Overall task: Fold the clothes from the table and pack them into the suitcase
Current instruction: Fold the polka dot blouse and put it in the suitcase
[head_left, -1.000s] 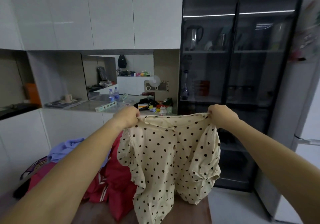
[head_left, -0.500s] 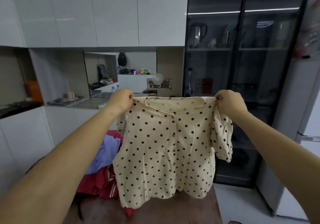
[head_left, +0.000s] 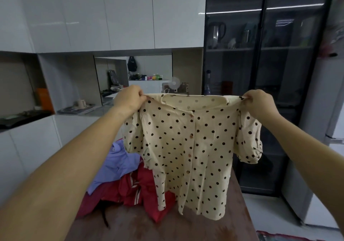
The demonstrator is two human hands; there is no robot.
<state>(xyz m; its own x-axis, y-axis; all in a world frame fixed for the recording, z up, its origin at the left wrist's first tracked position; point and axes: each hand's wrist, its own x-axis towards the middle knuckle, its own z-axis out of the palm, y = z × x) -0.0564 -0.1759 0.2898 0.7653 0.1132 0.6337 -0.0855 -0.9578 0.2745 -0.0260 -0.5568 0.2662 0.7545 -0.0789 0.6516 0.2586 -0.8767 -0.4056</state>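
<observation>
Head view. Left hand (head_left: pixel 128 99) and right hand (head_left: pixel 258 103) are both raised in front, arms out, well apart. Left fingers (head_left: pixel 142 97) are curled and pinch one shoulder of the shirt (head_left: pixel 189 147). Right fingers (head_left: pixel 246 99) are curled and pinch the other shoulder.

The shirt is cream with dark dots, button front facing the camera. Its collar is stretched flat between the two sets of fingers and its body hangs straight down below them. A short puffed sleeve droops just under each hand. The hem hangs low over the worktop (head_left: pixel 167 227); cannot tell if it touches.

Below the left fingers, on the worktop, is a crumpled pile: a blue top (head_left: pixel 115 162) lies on a red garment (head_left: pixel 134 188). The red garment runs partly behind the shirt's lower edge. A black strap (head_left: pixel 105 216) pokes out from under the pile.

Above and beyond the left fingers are white cupboards (head_left: pixel 111 17), with a mug (head_left: pixel 81 103) on the far counter to their left. Behind the right fingers is a dark glass cabinet (head_left: pixel 260 73), with a kettle (head_left: pixel 216 32) on a shelf above them. A fridge (head_left: pixel 325 129) stands further right of the right fingers.
</observation>
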